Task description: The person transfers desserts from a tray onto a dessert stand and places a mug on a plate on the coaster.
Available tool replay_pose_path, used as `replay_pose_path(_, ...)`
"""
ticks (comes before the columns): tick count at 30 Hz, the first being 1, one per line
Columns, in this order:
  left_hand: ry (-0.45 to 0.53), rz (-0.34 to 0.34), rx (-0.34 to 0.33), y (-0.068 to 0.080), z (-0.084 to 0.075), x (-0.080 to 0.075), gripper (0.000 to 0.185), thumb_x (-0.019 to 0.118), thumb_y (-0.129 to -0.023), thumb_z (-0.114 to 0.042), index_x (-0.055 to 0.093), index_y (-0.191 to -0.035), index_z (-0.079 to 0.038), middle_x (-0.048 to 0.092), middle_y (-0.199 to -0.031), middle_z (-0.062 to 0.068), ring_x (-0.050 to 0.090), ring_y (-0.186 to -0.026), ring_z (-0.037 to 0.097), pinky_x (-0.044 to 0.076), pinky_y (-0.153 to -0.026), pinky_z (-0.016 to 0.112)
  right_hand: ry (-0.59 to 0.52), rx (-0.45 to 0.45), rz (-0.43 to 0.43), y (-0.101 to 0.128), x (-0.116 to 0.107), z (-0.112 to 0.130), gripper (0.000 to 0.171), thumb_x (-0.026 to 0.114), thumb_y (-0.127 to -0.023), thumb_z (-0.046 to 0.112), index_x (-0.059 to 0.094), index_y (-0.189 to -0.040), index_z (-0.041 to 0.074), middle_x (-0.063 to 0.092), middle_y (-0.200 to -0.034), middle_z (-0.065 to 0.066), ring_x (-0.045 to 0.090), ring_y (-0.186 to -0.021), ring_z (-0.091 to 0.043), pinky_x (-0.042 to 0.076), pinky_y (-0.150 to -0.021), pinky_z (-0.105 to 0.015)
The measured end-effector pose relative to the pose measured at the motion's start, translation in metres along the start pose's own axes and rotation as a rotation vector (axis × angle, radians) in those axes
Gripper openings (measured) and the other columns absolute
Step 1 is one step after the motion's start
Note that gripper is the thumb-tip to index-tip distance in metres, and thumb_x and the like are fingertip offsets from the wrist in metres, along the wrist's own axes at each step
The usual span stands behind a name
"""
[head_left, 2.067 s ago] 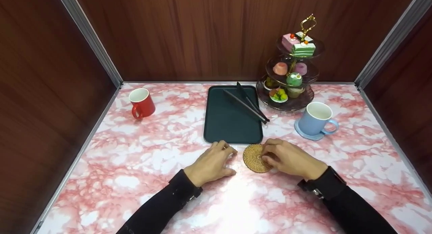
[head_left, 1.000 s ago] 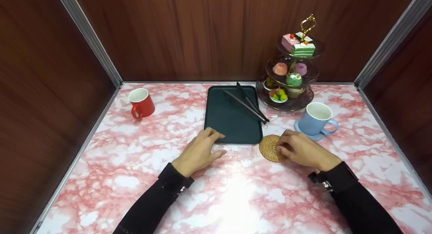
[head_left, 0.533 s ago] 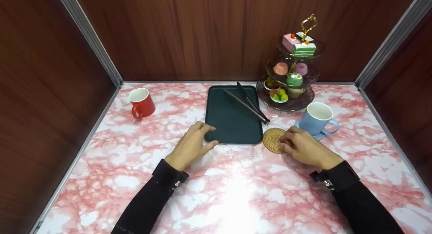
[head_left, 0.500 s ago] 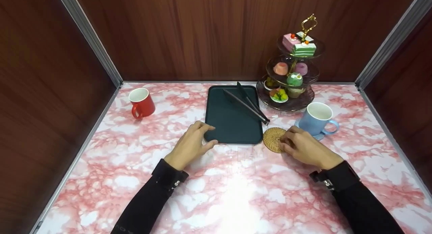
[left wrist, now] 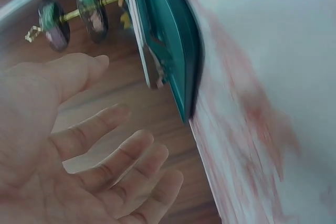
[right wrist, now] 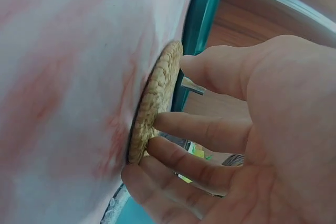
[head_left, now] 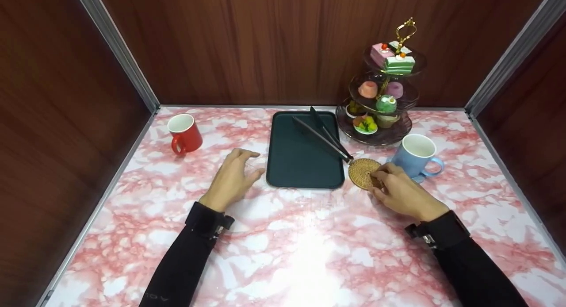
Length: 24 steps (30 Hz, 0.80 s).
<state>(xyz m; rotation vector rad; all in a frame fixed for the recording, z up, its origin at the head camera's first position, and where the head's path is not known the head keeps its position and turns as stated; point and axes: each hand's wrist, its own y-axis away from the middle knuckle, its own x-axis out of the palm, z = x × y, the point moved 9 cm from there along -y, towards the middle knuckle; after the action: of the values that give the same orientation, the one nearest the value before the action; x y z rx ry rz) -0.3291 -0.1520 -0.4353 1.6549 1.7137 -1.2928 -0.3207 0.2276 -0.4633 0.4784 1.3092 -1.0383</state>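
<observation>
A round woven coaster (head_left: 362, 171) lies flat on the pink marble table (head_left: 309, 254), between the dark green tray's (head_left: 300, 159) right front corner and the blue mug (head_left: 414, 155). My right hand (head_left: 385, 179) rests its fingertips (right wrist: 153, 122) and thumb on the coaster (right wrist: 155, 96); its fingers are nearly straight. My left hand (head_left: 239, 165) hovers or rests on the table just left of the tray, fingers spread and holding nothing. The left wrist view shows that hand (left wrist: 126, 109) with an empty palm beside the tray (left wrist: 173, 40).
Black tongs (head_left: 325, 136) lie across the tray's right side. A three-tier stand (head_left: 384, 99) with small cakes stands at the back right. The blue mug sits on a blue coaster. A red mug (head_left: 185, 132) stands at the back left. Wooden walls enclose the table.
My right hand has slid the woven coaster back and to the right, toward the blue mug. My left hand has moved from the tray's front edge to the table at its left.
</observation>
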Motion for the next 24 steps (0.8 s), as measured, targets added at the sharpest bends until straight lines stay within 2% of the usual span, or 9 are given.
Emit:
replay_pose_path(7, -0.008, -0.043, -0.107, -0.007, 0.033, -0.016, 0.049, 0.066, -0.081, -0.045, 0.057, -0.123, -0.023, 0.051, -0.12, -0.001, 0.047, -0.112, 0.014, 0.041, -0.1, 0.036, 0.028, 0.022, -0.001, -0.001, 0.003, -0.003, 0.05, 0.065, -0.083, 0.029, 0.056, -0.124, 0.002, 0.049, -0.119, -0.012, 0.047, -0.104, -0.027, 0.04, -0.087, -0.041)
replay_pose_path(12, 0.007, -0.09, -0.133, -0.01, 0.05, -0.028, 0.047, 0.066, -0.081, -0.042, 0.059, -0.123, -0.023, 0.053, -0.119, 0.001, 0.049, -0.113, 0.017, 0.04, -0.099, 0.036, 0.019, 0.017, -0.013, -0.001, 0.001, -0.003, 0.051, 0.065, -0.083, 0.029, 0.056, -0.125, 0.002, 0.049, -0.119, -0.013, 0.046, -0.105, -0.028, 0.039, -0.088, -0.042)
replay_pose_path(19, 0.057, -0.139, -0.186, -0.013, 0.073, -0.04, 0.046, 0.067, -0.08, -0.042, 0.06, -0.121, -0.022, 0.053, -0.118, 0.003, 0.051, -0.107, 0.02, 0.042, -0.092, 0.038, 0.015, 0.019, -0.025, -0.001, -0.001, -0.005, 0.05, 0.066, -0.082, 0.028, 0.056, -0.124, 0.003, 0.049, -0.119, -0.011, 0.046, -0.104, -0.027, 0.038, -0.087, -0.042)
replay_pose_path(24, 0.058, -0.192, -0.205, -0.012, 0.086, -0.048, 0.043, 0.068, -0.08, -0.038, 0.062, -0.119, -0.02, 0.054, -0.116, 0.006, 0.052, -0.104, 0.022, 0.043, -0.088, 0.038, 0.015, 0.02, -0.037, -0.002, -0.004, -0.003, 0.048, 0.066, -0.083, 0.029, 0.056, -0.124, 0.007, 0.049, -0.12, -0.009, 0.046, -0.105, -0.026, 0.041, -0.089, -0.043)
